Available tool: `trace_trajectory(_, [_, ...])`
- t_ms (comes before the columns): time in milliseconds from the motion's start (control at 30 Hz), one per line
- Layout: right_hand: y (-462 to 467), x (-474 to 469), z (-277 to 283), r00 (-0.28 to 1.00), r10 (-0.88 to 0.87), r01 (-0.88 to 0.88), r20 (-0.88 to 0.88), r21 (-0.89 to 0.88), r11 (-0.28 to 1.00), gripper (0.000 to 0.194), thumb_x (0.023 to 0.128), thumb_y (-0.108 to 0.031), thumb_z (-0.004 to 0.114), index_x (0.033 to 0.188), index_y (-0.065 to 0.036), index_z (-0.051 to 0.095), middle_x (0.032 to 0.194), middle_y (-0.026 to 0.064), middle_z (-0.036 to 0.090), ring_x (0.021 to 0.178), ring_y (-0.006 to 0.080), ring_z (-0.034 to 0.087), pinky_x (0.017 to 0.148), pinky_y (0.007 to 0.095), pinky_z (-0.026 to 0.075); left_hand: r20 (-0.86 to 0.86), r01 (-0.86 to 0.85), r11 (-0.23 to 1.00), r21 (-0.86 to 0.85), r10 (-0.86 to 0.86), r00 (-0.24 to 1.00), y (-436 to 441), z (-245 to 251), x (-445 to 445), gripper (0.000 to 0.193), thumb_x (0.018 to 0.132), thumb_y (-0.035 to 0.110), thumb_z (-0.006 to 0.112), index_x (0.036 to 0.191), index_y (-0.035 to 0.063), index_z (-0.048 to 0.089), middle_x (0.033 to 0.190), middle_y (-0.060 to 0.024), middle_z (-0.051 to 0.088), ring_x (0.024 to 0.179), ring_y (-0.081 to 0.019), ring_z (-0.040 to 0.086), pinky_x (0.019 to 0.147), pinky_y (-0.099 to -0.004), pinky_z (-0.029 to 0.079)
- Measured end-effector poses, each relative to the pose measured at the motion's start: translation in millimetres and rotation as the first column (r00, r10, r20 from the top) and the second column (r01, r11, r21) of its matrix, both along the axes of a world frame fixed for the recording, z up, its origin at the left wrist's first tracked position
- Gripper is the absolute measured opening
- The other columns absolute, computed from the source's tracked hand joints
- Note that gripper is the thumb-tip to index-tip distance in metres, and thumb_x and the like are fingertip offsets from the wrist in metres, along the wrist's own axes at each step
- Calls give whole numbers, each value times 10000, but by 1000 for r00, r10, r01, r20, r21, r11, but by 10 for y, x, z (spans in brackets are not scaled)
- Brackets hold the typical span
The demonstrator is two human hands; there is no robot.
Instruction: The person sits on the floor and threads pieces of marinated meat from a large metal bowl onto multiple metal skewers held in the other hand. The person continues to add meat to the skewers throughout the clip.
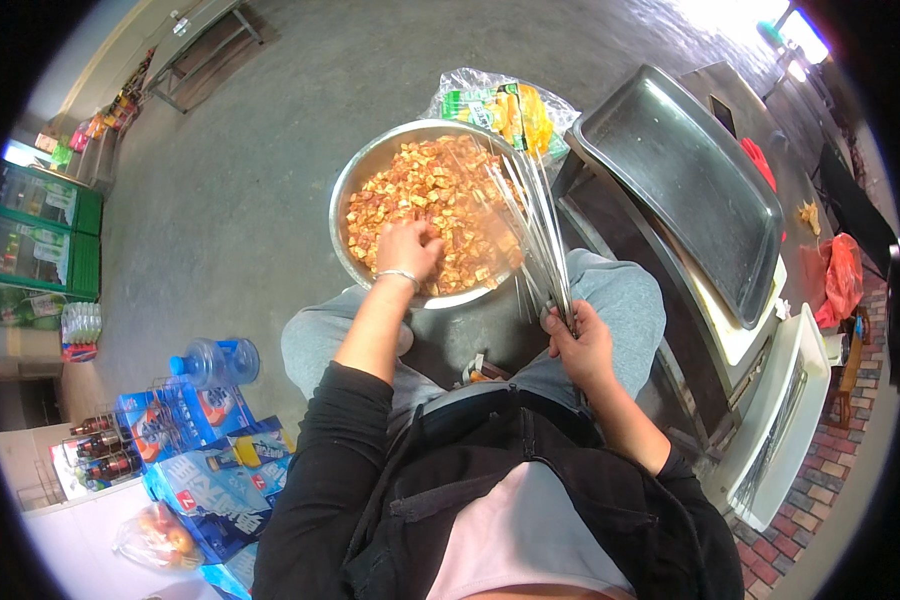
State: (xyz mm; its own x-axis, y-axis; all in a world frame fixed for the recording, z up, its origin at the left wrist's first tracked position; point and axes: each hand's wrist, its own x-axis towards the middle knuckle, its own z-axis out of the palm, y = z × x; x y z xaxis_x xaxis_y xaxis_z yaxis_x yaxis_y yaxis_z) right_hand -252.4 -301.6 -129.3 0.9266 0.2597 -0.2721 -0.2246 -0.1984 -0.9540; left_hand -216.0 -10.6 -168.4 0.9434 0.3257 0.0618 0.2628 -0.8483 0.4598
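Note:
A wide metal bowl (335,217) in front of my knees is filled with diced, seasoned food pieces (439,184), probably meat. My left hand (409,249) reaches down into it near the front left, fingers curled among the pieces. The fingertips are partly hidden, so I cannot tell whether they grip a piece. In my right hand (586,341), beside the bowl, is a fanned bundle of long metal skewers (544,232). Their far ends spread up over the bowl's right rim.
A clear plastic bag with a green and yellow package (487,109) lies behind the bowl. At right, a black tray (679,187) rests on a table above a white container (802,420) of skewers. Left are a water jug (214,362), blue cartons (210,495) and bagged fruit (161,536).

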Motion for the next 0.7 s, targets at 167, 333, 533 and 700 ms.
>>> trace_trajectory(167, [4, 4, 7, 1000, 14, -14, 5, -15, 1000, 115, 883, -86, 604, 929, -13, 528, 666, 12, 547, 491, 72, 495, 452, 219, 392, -20, 22, 987, 158, -19, 1000, -298, -59, 14, 175, 688, 244, 679, 729, 88, 611, 808, -122, 647, 841, -327, 560, 774, -413, 455])
trace_trajectory(333, [-24, 0, -12, 999, -29, 30, -21, 54, 998, 109, 872, -80, 607, 901, 6, 546, 621, 17, 554, 499, 69, 513, 472, 229, 419, 6, -145, 972, 187, 147, 989, -67, -85, 23, 105, 694, 141, 607, 777, 91, 648, 898, -116, 645, 894, -325, 559, 838, -411, 435])
trace_trajectory(533, [-20, 36, -16, 999, -49, 49, -12, 33, 998, 123, 865, -79, 613, 902, 14, 542, 621, 22, 554, 488, 74, 509, 461, 234, 413, 226, -71, 997, 44, 59, 972, -28, -120, 83, 175, 728, 125, 612, 877, 140, 703, 986, -63, 614, 1015, -295, 508, 895, -392, 419])
trace_trajectory(700, [12, 61, 39, 1000, -16, 16, -5, -44, 999, 125, 865, -91, 610, 909, 8, 548, 621, 17, 563, 490, 73, 518, 468, 238, 424, -88, -23, 983, 184, 39, 995, 11, -106, 452, 199, 750, 225, 623, 901, 115, 692, 946, -108, 655, 945, -329, 550, 880, -396, 433])
